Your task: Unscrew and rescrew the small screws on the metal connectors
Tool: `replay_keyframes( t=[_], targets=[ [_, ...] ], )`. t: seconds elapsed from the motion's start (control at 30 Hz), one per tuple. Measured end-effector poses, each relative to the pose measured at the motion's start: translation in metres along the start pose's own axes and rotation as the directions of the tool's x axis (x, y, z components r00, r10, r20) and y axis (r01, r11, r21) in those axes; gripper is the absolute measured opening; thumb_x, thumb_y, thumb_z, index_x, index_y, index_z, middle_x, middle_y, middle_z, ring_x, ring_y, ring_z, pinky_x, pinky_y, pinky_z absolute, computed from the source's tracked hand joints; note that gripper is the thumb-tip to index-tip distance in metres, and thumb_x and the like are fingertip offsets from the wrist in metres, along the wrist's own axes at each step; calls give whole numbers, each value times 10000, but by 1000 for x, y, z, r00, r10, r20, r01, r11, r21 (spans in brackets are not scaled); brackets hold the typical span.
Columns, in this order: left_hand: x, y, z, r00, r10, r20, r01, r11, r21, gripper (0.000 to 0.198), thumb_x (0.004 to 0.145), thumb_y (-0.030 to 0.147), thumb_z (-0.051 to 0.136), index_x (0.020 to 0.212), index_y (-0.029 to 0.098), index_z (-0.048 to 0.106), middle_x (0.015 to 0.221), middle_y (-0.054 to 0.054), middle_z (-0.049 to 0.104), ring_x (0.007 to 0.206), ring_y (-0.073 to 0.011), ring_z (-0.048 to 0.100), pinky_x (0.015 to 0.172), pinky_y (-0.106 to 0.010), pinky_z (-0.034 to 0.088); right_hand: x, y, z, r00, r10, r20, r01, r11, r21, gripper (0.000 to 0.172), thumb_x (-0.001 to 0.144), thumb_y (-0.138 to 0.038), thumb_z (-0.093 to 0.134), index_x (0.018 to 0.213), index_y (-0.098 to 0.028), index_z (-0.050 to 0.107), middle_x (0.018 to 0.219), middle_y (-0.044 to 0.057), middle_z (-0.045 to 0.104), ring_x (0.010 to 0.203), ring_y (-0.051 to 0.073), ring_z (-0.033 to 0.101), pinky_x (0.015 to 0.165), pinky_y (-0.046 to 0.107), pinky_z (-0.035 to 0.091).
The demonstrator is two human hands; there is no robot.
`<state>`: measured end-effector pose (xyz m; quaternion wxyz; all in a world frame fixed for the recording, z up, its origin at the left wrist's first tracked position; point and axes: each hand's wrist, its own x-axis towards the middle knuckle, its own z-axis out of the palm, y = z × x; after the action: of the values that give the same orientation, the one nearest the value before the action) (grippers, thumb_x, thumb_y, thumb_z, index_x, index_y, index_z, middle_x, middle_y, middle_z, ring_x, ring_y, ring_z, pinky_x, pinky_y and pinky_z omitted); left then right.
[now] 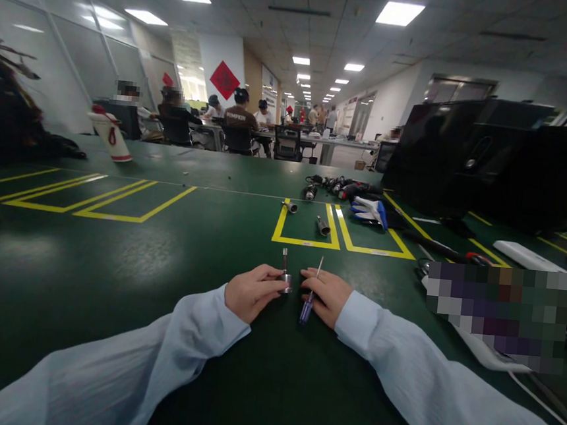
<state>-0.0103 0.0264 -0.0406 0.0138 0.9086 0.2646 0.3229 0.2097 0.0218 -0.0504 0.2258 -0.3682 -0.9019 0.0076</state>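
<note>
The green counter [154, 333] is left uncluttered just around the work, and forearms are best kept low over it so that both wrists are steadied. Beyond the work, a tape square [325, 246] is marked in yellow; small pieces are better parked inside it than left to roll loose.

The hands are held apart, with a narrow gap between. By the left hand [252, 292] the part is gripped at its side, between thumb and fingers; by the right hand [329, 297] the screwdriver is held loosely, its handle toward the body and its tip pointed away. The glove [370, 213] is left unworn, farther off to the right.

For good control, the screwdriver [306, 310] should be gripped more fully around the handle before any force is applied, and fingers should be kept off the tip's path. Two fittings [323, 226] are kept within the square.

The part [287, 283] is placed just left of the gap, its stem [284, 261] pointed away; whether it is rested on the counter cannot be told.
</note>
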Motion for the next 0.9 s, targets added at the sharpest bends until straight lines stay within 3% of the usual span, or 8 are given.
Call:
replay_keyframes(
  t=[0.37,0.53,0.63,0.7,0.77,0.83,0.9],
  targets=[
    [2,10,-3,996,76,53,-85,978,192,255,843,172,353,976,157,570,1026,-100,573,879,-166,581,713,-291,516,1,0,1,1000,-1,9,1,1000,-13,174,750,-183,532,906,-117,574,1096,161,578,1064,233,514,914,366,411],
    [2,8,-3,1000,11,7,-12,991,131,230,803,127,406,969,154,562,1003,-85,571,871,-156,571,707,-276,518,0,-5,-8,996,37,-76,-35,999,28,142,789,-209,483,873,-142,576,1026,128,615,994,221,553,861,371,436],
    [3,2,-4,997,-81,-15,81,996,21,237,756,94,459,958,155,567,985,-78,565,871,-158,563,723,-292,519,-1,-9,-18,972,168,-164,-142,977,157,216,838,-270,414,954,-167,565,858,82,650,810,188,606,748,349,471],
    [4,-2,-4,984,-175,-24,172,979,-110,236,742,99,481,951,158,572,973,-76,557,875,-159,564,722,-297,527,-2,-10,-21,918,348,-192,-261,892,369,286,856,-341,373,973,-167,569,672,42,632,619,152,600,603,295,486],
    [5,-6,-4,951,-308,-25,291,919,-266,221,729,121,503,934,157,577,961,-73,549,880,-161,570,707,-291,539,-1,-11,-21,835,534,-134,-348,700,623,379,844,-431,361,844,-140,604,511,10,569,456,117,541,457,235,450],
    [7,-9,-3,888,-459,-26,406,809,-425,198,705,149,538,899,149,579,938,-65,553,870,-164,585,716,-300,542,0,-12,-18,779,626,10,-387,469,794,456,802,-507,390,661,-125,597,407,-6,512,355,92,476,357,199,385],
    [9,-11,-1,801,-598,-33,475,668,-573,187,675,169,574,859,139,571,908,-55,574,837,-165,606,753,-327,531,0,-13,-13,762,630,151,-409,287,866,476,745,-550,450,563,-127,570,338,-20,477,291,74,425,302,178,324]
  ],
)
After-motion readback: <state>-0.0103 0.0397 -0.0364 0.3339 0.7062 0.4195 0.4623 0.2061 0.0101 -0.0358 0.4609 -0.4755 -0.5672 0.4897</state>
